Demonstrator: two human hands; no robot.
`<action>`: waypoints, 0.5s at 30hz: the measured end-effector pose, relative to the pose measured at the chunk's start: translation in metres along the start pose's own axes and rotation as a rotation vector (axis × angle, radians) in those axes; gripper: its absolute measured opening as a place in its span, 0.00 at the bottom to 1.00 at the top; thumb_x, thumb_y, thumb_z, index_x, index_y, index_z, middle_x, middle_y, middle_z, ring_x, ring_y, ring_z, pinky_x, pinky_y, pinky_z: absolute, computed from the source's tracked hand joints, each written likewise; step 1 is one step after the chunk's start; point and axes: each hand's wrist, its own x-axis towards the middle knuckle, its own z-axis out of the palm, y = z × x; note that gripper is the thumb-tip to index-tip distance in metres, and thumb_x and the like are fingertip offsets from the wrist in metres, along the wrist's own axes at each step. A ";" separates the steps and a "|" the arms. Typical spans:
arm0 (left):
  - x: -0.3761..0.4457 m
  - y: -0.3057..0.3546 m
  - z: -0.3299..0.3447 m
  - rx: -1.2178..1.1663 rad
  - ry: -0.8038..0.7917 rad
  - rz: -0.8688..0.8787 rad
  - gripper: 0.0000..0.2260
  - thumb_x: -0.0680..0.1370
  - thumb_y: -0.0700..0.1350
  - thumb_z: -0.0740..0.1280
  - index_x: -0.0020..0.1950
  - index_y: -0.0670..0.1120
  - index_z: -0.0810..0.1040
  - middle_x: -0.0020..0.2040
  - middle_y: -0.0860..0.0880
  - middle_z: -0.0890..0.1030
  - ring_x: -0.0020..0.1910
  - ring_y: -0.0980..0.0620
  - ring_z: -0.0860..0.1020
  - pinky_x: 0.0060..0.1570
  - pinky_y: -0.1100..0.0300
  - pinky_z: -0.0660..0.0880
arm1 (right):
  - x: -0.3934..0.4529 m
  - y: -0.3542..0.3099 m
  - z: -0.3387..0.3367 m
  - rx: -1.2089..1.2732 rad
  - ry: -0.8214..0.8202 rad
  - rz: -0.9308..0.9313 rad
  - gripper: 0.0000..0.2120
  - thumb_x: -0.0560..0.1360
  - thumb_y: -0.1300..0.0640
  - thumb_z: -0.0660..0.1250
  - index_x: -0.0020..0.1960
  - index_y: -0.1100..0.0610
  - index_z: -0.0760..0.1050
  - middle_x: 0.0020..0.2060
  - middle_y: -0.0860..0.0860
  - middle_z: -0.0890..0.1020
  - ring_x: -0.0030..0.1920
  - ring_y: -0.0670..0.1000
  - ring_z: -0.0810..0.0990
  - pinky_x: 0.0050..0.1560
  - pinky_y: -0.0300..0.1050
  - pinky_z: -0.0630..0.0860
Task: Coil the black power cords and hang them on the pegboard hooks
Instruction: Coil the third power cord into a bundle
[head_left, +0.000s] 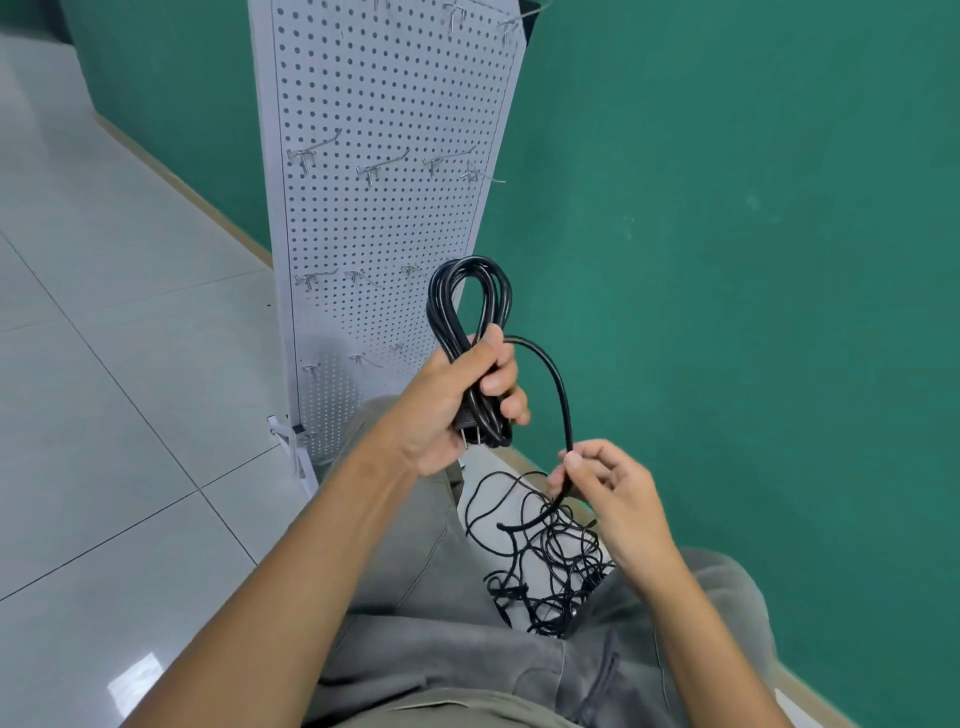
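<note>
My left hand (457, 400) grips a coiled black power cord (470, 296) by its lower half, with the plug prongs showing under the palm. The loops stand up above my fingers, in front of the white pegboard (384, 218). The cord's free tail (558, 384) arcs down to my right hand (608, 488), which pinches it between thumb and fingers. Below, a tangled pile of black cords (545, 566) lies on the floor between my knees. Bare metal hooks (382, 166) stick out of the pegboard in rows.
The pegboard stands on a white foot (298, 457) on the pale tiled floor (130, 364). A green wall (727, 234) runs behind and to the right. My grey trousers (426, 597) fill the lower middle.
</note>
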 end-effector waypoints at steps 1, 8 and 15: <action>-0.001 0.003 -0.002 0.028 0.024 0.002 0.13 0.82 0.55 0.62 0.45 0.46 0.69 0.32 0.53 0.67 0.31 0.52 0.72 0.39 0.57 0.77 | -0.001 -0.002 0.001 0.040 0.024 0.001 0.04 0.82 0.64 0.64 0.49 0.65 0.75 0.37 0.59 0.83 0.38 0.54 0.81 0.53 0.51 0.78; 0.001 -0.008 -0.004 0.183 0.131 -0.060 0.15 0.80 0.55 0.63 0.50 0.43 0.74 0.39 0.47 0.78 0.33 0.48 0.76 0.38 0.56 0.78 | -0.004 -0.044 0.011 0.137 0.063 -0.083 0.06 0.81 0.63 0.67 0.49 0.68 0.76 0.36 0.57 0.83 0.33 0.53 0.78 0.38 0.42 0.78; -0.001 -0.028 0.011 0.301 0.073 -0.118 0.14 0.82 0.56 0.65 0.52 0.48 0.84 0.42 0.50 0.83 0.43 0.51 0.82 0.40 0.56 0.78 | 0.002 -0.074 0.016 0.038 0.111 -0.102 0.07 0.78 0.63 0.72 0.44 0.66 0.82 0.34 0.59 0.83 0.31 0.53 0.80 0.31 0.39 0.74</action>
